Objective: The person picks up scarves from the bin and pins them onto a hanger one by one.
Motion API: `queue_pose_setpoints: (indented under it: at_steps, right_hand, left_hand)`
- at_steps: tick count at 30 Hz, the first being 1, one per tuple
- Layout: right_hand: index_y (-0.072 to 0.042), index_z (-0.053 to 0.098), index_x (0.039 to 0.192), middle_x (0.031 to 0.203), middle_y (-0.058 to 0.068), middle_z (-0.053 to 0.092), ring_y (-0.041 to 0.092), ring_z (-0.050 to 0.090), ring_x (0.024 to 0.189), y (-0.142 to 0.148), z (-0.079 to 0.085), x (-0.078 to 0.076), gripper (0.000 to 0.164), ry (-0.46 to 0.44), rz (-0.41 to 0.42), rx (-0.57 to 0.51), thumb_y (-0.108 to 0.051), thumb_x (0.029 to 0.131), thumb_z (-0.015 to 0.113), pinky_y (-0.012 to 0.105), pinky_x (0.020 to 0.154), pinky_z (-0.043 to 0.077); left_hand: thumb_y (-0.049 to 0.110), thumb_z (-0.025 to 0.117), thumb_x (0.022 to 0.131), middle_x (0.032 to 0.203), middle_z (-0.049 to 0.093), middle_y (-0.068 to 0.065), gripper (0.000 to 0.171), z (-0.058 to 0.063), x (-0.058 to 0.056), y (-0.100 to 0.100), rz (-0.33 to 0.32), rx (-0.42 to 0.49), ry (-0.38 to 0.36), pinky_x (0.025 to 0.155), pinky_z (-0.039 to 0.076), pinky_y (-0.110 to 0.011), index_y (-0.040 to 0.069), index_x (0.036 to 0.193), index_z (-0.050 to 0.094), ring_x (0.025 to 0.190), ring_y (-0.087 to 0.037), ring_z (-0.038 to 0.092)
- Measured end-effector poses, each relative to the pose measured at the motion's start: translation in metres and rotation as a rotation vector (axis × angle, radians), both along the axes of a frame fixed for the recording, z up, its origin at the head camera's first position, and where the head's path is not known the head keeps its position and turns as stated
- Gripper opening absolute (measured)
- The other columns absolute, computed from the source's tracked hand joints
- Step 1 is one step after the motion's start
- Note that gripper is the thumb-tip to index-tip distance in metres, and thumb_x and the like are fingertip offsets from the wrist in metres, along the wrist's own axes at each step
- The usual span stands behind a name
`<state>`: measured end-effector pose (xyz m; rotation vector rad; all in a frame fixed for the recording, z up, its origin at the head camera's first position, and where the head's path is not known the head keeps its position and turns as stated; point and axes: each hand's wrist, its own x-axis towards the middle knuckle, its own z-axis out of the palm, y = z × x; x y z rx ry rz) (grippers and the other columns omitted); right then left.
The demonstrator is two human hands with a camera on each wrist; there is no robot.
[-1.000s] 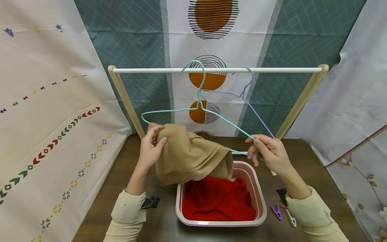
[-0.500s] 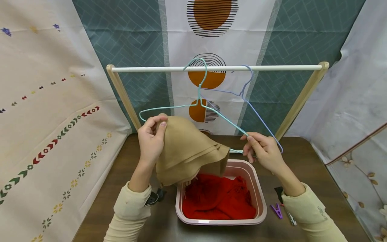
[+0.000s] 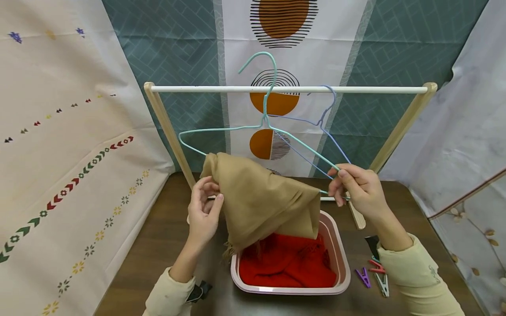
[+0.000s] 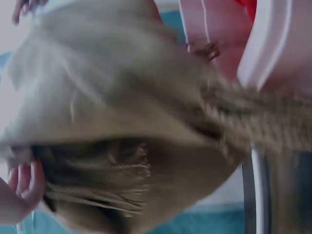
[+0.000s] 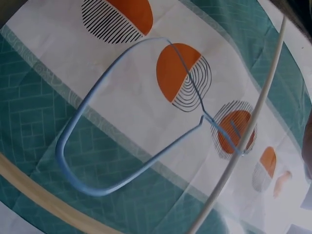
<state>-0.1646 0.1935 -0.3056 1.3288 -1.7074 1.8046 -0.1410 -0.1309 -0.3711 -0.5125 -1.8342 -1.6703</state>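
Note:
A tan fringed scarf (image 3: 261, 197) is draped folded over the lower bar of a mint-green hanger (image 3: 292, 139). My right hand (image 3: 361, 188) grips that hanger at its right corner, holding it up in front of the rail. At the scarf's left edge is my left hand (image 3: 203, 210), thumb and fingers loosely bent and apart, the thumb tip overlapping the cloth. In the left wrist view the left fingers (image 4: 29, 185) lie beside the scarf (image 4: 97, 73), and its fringe hangs blurred near the basin. The right wrist view shows no mint-green hanger.
A white rail (image 3: 189, 89) on wooden legs carries a blue hanger (image 3: 330, 134). Below the scarf, a pink basin (image 3: 290, 289) holds red fringed cloth (image 3: 288, 263). Purple (image 3: 363, 277), red (image 3: 377, 266) and white clothespins (image 3: 382, 285) lie right of it.
The mint-green hanger's hook has risen above the rail, and the hanger has shifted right with the right hand. My left hand has lowered from the scarf's top corner to its side, its pinch loosened.

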Motion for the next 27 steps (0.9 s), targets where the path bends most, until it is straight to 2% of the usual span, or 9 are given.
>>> queue_pose_setpoints:
  at_steps: [3,5,9,11,13,15,18,21,27]
  right_hand:
    - [0.006,0.061,0.100,0.065,0.009,0.062,0.013,0.048,0.040,0.003,0.001,-0.001,0.023,0.006,0.023,-0.011,0.007,0.094,0.038,0.022,0.036,0.039]
    - [0.006,0.061,0.100,0.066,0.009,0.062,0.013,0.048,0.040,0.005,0.002,-0.001,0.023,0.007,0.038,-0.013,0.006,0.094,0.039,0.022,0.036,0.039]
    - [0.006,0.061,0.100,0.066,0.009,0.062,0.013,0.048,0.040,0.007,0.001,-0.004,0.023,0.015,0.055,-0.005,0.006,0.094,0.039,0.022,0.036,0.039]
    - [0.006,0.061,0.100,0.066,0.009,0.062,0.013,0.048,0.039,0.007,0.001,-0.005,0.023,0.016,0.055,0.002,0.006,0.094,0.038,0.022,0.036,0.039]
    - [0.006,0.061,0.099,0.065,0.009,0.061,0.013,0.048,0.039,0.008,0.000,-0.006,0.024,0.010,0.051,0.005,0.007,0.094,0.038,0.022,0.035,0.039]
    - [0.006,0.061,0.099,0.065,0.009,0.061,0.013,0.048,0.039,0.009,-0.001,-0.006,0.024,0.005,0.045,0.006,0.007,0.094,0.037,0.022,0.035,0.039]
    - [0.006,0.061,0.099,0.065,0.009,0.062,0.013,0.048,0.039,0.011,-0.001,-0.007,0.024,0.000,0.044,0.003,0.007,0.094,0.037,0.022,0.035,0.039]
    - [0.006,0.060,0.099,0.065,0.009,0.061,0.013,0.048,0.040,0.011,-0.002,-0.007,0.024,0.013,0.044,0.010,0.007,0.094,0.037,0.022,0.036,0.039]
    - [0.004,0.061,0.100,0.065,0.009,0.061,0.012,0.048,0.040,0.010,-0.002,-0.008,0.024,0.045,0.028,0.046,0.005,0.094,0.037,0.022,0.037,0.040]
  left_hand:
    - [-0.015,0.050,0.084,0.111,0.045,-0.024,0.044,0.003,-0.013,-0.015,0.091,-0.028,-0.020,0.076,0.043,-0.017,-0.012,0.125,0.036,0.101,-0.017,0.047]
    - [-0.009,0.052,0.085,0.113,0.047,-0.016,0.042,0.007,-0.021,-0.024,0.108,-0.044,-0.080,0.080,0.041,-0.018,-0.010,0.125,0.039,0.103,-0.015,0.045]
    - [0.000,0.056,0.087,0.096,0.055,0.001,0.028,0.017,-0.029,-0.036,0.006,-0.050,-0.248,0.072,0.044,-0.020,-0.009,0.113,0.051,0.085,-0.009,0.053]
    - [0.000,0.058,0.086,0.084,0.058,0.004,0.021,0.021,-0.029,-0.038,-0.049,-0.045,-0.294,0.065,0.046,-0.020,-0.010,0.104,0.054,0.073,-0.008,0.055]
    - [-0.002,0.059,0.084,0.079,0.060,0.005,0.019,0.025,-0.028,-0.037,-0.071,-0.027,-0.295,0.061,0.047,-0.020,-0.011,0.101,0.055,0.069,-0.008,0.056]
    - [-0.005,0.061,0.082,0.081,0.060,0.002,0.020,0.031,-0.024,-0.034,-0.048,-0.033,-0.258,0.062,0.047,-0.020,-0.011,0.101,0.056,0.070,-0.007,0.056]
    - [-0.005,0.064,0.080,0.085,0.056,-0.003,0.019,0.039,-0.019,-0.029,0.048,-0.084,-0.184,0.063,0.045,-0.019,-0.012,0.097,0.059,0.073,-0.009,0.052]
    - [-0.003,0.066,0.079,0.082,0.053,-0.003,0.014,0.039,-0.018,-0.027,0.108,-0.111,-0.192,0.061,0.042,-0.019,-0.010,0.090,0.062,0.071,-0.010,0.049]
    - [-0.001,0.063,0.082,0.079,0.055,-0.001,0.016,0.029,-0.029,-0.026,-0.034,-0.037,-0.337,0.063,0.043,-0.021,-0.008,0.090,0.051,0.072,-0.010,0.052]
